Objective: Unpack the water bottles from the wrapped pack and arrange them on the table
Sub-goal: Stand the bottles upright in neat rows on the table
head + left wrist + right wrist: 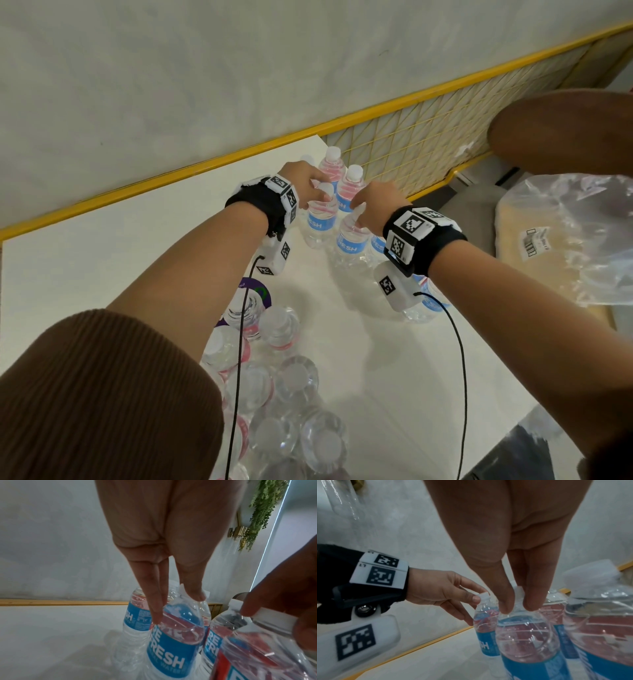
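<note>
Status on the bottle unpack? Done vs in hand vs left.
Done: several clear blue-labelled water bottles stand upright at the white table's far edge. In hand: the left hand pinches one bottle's white cap; the right hand grips another bottle's neck, both among the standing group. Left: a cluster of bottles lies near the person, wrap unclear.

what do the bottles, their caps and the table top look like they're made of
The clear water bottles with blue labels look like thin glossy plastic: see-through, ribbed walls with sharp highlights. Their white screw caps look like opaque matte plastic. The white table top looks smooth and slightly glossy, faintly reflecting the bottles; laminate or painted board, I can't tell which.
</note>
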`<state>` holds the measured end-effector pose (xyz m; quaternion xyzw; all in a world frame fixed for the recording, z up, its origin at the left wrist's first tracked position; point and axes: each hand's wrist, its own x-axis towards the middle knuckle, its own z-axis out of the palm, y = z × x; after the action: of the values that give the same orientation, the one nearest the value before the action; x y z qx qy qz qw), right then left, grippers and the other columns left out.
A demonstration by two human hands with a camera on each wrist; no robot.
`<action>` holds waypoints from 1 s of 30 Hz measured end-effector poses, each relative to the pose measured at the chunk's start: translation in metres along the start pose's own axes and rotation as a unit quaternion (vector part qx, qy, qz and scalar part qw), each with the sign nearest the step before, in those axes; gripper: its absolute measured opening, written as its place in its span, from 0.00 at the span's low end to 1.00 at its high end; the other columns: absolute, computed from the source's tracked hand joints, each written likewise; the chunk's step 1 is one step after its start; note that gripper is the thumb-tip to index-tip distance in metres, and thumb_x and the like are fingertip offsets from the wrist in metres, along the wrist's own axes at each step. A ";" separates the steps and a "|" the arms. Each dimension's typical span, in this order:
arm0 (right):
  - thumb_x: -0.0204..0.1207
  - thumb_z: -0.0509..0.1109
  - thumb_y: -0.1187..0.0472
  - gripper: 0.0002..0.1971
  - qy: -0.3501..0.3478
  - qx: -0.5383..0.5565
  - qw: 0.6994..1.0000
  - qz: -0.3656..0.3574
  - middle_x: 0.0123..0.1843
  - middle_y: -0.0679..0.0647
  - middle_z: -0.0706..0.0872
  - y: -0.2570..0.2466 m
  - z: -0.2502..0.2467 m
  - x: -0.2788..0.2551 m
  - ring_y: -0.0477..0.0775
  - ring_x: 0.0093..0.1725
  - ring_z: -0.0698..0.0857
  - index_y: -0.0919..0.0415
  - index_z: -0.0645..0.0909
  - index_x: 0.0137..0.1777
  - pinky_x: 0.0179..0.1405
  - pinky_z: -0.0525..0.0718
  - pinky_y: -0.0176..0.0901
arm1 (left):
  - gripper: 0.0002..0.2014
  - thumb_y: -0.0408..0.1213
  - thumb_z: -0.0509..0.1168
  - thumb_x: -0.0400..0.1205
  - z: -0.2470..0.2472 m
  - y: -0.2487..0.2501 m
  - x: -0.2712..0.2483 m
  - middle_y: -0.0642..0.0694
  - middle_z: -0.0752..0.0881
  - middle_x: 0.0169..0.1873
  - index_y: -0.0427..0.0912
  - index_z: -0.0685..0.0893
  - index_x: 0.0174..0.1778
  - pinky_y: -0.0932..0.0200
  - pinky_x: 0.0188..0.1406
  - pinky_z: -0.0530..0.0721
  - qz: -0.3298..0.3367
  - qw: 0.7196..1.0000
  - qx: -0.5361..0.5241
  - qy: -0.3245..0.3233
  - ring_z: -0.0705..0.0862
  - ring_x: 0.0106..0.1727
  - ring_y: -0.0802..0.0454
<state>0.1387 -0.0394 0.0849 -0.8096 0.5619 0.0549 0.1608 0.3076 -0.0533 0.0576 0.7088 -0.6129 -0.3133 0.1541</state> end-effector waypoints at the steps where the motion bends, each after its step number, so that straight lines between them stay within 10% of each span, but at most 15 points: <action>1: 0.78 0.69 0.65 0.19 0.001 0.004 1.000 0.003 0.67 0.59 0.81 -0.001 0.001 0.001 0.60 0.63 0.82 0.56 0.80 0.69 0.54 0.79 0.41 | 0.23 0.40 0.74 0.76 0.001 0.000 0.001 0.38 0.86 0.58 0.47 0.82 0.68 0.51 0.55 0.87 0.002 1.000 -0.002 0.005 0.89 0.50 0.39; 23: 0.79 0.66 0.64 0.16 0.023 0.036 0.999 0.031 0.65 0.62 0.80 0.001 0.008 0.015 0.61 0.62 0.81 0.65 0.79 0.67 0.57 0.81 0.45 | 0.25 0.47 0.66 0.81 0.004 0.002 0.007 0.42 0.79 0.69 0.52 0.73 0.75 0.54 0.56 0.83 -0.008 0.998 0.057 -0.022 0.81 0.65 0.41; 30: 0.76 0.69 0.61 0.19 0.016 0.049 0.998 0.030 0.64 0.61 0.80 0.002 0.017 0.021 0.60 0.64 0.79 0.57 0.78 0.68 0.55 0.79 0.45 | 0.28 0.49 0.67 0.79 0.012 0.004 0.003 0.42 0.83 0.62 0.56 0.70 0.77 0.46 0.52 0.89 -0.032 0.998 -0.024 -0.039 0.87 0.53 0.41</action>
<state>0.1457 -0.0538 0.0627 -0.7841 0.5907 0.0192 0.1895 0.2970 -0.0551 0.0499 0.7116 -0.5875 -0.3600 0.1373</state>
